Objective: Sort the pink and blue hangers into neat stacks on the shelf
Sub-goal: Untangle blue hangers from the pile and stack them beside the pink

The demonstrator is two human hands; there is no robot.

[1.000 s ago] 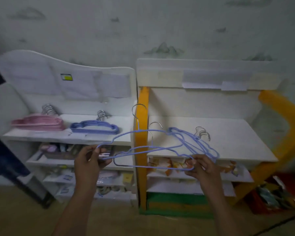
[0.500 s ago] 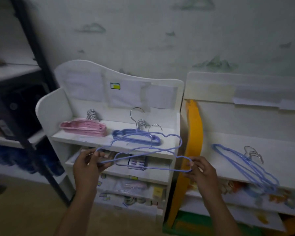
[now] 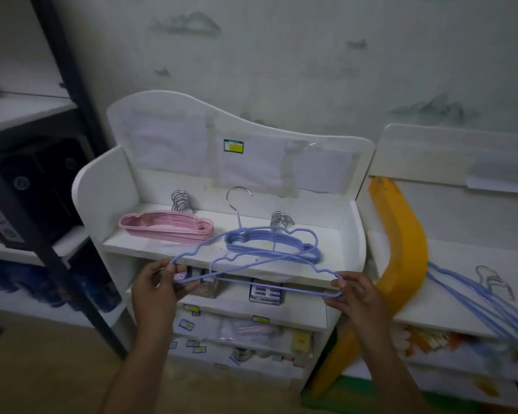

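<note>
I hold two blue hangers (image 3: 260,286) level in front of the white shelf unit (image 3: 350,234). My left hand (image 3: 157,289) pinches their left ends and my right hand (image 3: 356,297) pinches the right ends. On the top shelf lies a stack of pink hangers (image 3: 165,227) at the left and a stack of blue hangers (image 3: 269,245) to its right, directly behind the held pair. Several more blue hangers (image 3: 473,297) lie loose on the neighbouring shelf at the far right.
A yellow curved post (image 3: 401,255) stands between the two shelf units. Lower shelves hold small boxes and packets (image 3: 265,294). A dark metal rack (image 3: 51,162) with black items stands at the left. The floor (image 3: 42,369) lies below.
The view and both hands swung left from the right-hand shelf unit to the white one. The two held blue hangers now hang just in front of the blue stack.
</note>
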